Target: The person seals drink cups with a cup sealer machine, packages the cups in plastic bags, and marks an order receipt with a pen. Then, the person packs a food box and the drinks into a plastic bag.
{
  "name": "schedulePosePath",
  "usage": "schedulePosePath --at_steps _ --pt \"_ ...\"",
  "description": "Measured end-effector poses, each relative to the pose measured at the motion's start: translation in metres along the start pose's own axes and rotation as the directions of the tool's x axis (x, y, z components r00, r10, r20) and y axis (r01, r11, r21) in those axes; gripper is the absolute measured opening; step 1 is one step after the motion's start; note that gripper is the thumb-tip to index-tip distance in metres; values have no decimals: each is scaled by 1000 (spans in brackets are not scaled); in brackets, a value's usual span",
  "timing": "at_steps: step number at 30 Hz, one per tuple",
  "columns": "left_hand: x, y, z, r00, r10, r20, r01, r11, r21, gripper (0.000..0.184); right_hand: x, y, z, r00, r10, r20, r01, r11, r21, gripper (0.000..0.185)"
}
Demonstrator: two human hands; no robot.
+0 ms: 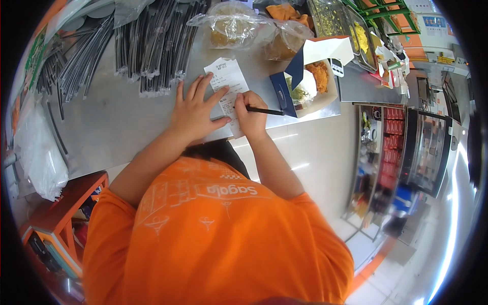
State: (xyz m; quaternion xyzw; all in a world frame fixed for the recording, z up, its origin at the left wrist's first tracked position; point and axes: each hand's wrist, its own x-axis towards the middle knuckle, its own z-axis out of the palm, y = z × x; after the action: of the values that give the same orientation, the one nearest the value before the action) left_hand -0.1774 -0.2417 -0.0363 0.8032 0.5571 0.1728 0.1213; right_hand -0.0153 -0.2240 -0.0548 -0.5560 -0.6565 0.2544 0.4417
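Thin black straws (155,46) are lying in sheaves on the table (137,119), several of them sleeved in crinkling clear plastic. Two clear bags, one knotted (230,30), are bulging with something brown. A folded card box (282,94), navy outside and pale inside, is standing open with a white mound (307,86) and a craggy, orange-brown fried piece (320,75) in it. The table is gleaming dull grey, smooth metal, and a white plastic bag (38,147) is drooping at its left end. Beyond the box, mesh trays (333,33) are holding yellow food. Pale glossy floor tiles (302,137) are reflecting the lights, and farther off a rack is carrying red packs (393,137) beside a glass cabinet (427,147). The person is wearing an orange shirt (218,234). The receipt (226,75), a long white slip printed in small dark type, is lying slantwise near the table's front edge, between the straws and the box. The left hand (194,114) is pressing down on it, palm low and fingers spreading wide. The right hand (250,113) is curling closed around a slim black pen (267,110), resting over the receipt's right side.
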Motion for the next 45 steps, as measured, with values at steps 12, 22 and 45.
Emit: schedulePosePath --at_steps 12,22,45 --pt "1 -1 0 1000 2 -11 -2 1000 5 68 -2 -5 -2 999 20 31 -16 990 -141 22" --pt "1 -1 0 1000 -1 -3 1 1000 3 70 -3 0 0 999 -20 -32 19 999 -26 25" --pt "1 0 0 1000 -4 -1 4 1000 4 72 -5 -4 -4 990 -71 120 64 996 61 26"
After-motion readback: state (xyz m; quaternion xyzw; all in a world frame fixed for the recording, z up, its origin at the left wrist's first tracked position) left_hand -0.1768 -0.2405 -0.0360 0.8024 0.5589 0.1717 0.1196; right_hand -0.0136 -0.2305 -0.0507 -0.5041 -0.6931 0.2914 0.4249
